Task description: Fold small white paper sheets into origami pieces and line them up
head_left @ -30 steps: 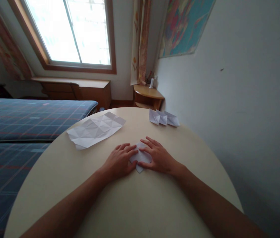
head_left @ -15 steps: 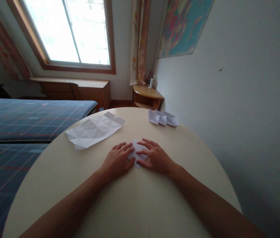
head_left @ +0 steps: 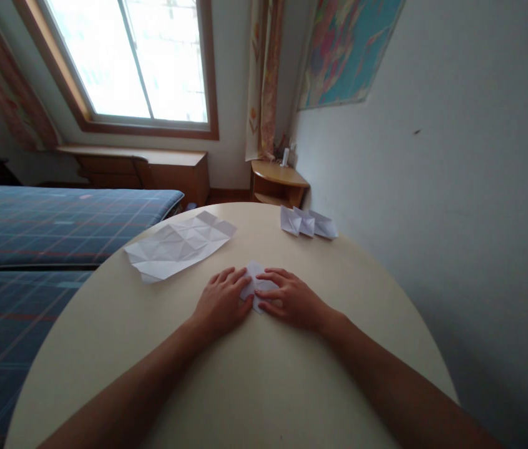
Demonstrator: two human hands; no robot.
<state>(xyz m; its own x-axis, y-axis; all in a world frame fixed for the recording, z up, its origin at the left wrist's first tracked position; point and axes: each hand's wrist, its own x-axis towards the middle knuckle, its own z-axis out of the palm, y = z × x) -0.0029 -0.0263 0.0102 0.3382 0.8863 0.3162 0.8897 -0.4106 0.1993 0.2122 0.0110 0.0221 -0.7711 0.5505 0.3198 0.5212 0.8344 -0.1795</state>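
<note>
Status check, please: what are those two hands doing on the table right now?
Left hand and right hand flat on small folded paper. Creased sheet lies apart, far left.

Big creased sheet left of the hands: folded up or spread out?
Spread out. The creased sheet lies open and flat on the table, crease lines showing.

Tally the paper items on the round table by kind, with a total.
Small folded paper under both hands: 1
Large creased sheet lying open: 1
Folded paper pieces at the far edge: 3, though they overlap, so the count is not certain
Total: 5
</note>
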